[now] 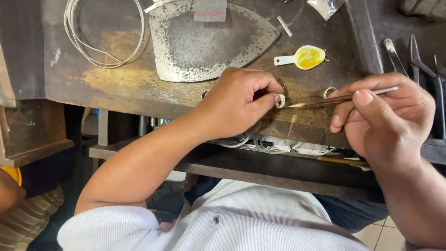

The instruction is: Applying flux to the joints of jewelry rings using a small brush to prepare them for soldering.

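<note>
Hands closed: left (239, 100) pinching ring (280, 101), right (385, 116) gripping pointed stick (341, 98).

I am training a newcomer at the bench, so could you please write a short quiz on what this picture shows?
1. True or false: the left hand pinches a small ring at its fingertips.
2. What does the right hand hold? A) pliers B) a thin pointed stick C) a spoon
3. What colour is the substance in the small white spoon lying on the wooden bench?

Key:
1. True.
2. B: a thin pointed stick, its tip aimed at the ring; the pliers lie unused to the right.
3. Yellow.
</note>
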